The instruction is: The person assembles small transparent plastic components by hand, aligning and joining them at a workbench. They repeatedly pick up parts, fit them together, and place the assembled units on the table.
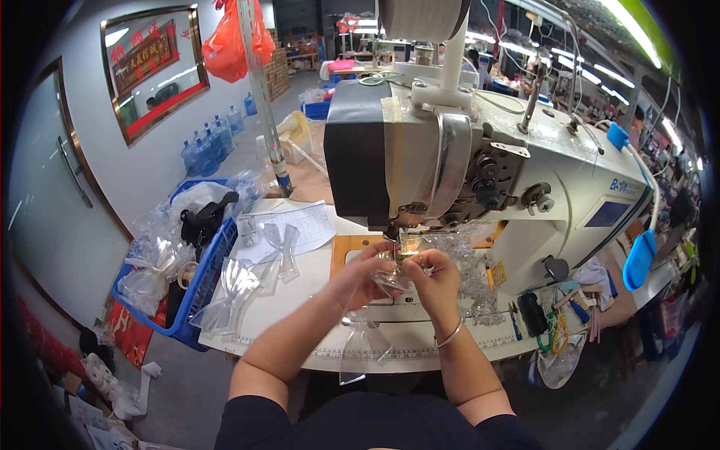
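Note:
Just below the needle area of a white sewing machine (585, 176), both my hands hold a clear plastic piece (393, 280). My left hand (361, 279) grips its left side with bent fingers. From the right, my right hand (438, 283) pinches it between thumb and fingers, a bangle on that wrist. The small lamp lights the spot at my fingertips; the held edge is partly hidden by them. Another clear plastic strip (355, 358) hangs over the table's front edge below my hands.
More clear plastic pieces (234, 298) lie left on the white table (315, 341), by a printed sheet (311, 225). A blue basket (196, 300) of plastic stands at left. Crumpled clear pieces (480, 289) are heaped right of my hands, near green-handled scissors (548, 334).

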{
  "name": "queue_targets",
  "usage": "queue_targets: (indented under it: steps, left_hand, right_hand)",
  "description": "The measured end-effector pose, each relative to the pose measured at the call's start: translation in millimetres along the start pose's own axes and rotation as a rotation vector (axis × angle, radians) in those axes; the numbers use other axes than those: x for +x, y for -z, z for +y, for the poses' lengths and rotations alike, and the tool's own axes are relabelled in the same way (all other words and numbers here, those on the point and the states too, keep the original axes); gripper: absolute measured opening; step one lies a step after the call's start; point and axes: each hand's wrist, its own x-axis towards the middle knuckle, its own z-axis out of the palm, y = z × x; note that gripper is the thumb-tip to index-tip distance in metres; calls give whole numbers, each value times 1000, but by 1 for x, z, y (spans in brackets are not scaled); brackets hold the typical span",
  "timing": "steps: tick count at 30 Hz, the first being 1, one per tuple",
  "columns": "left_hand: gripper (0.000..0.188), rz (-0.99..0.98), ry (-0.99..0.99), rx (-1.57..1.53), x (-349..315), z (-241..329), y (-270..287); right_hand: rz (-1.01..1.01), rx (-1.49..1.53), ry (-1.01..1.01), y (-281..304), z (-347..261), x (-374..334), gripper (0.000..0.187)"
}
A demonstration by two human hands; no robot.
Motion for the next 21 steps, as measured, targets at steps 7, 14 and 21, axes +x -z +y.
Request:
queue_targets:
  steps: [7, 14, 21]
  left_hand:
    - [25, -1, 202, 424, 36, 60, 22]
    - [31, -161, 121, 493, 55, 75, 19]
    - [33, -199, 195, 367, 61, 78, 13]
  right_hand:
    - [155, -335, 250, -17, -2, 8, 13]
    - [178, -262, 188, -19, 16, 18, 14]
    - [110, -211, 145, -17, 11, 22, 14]
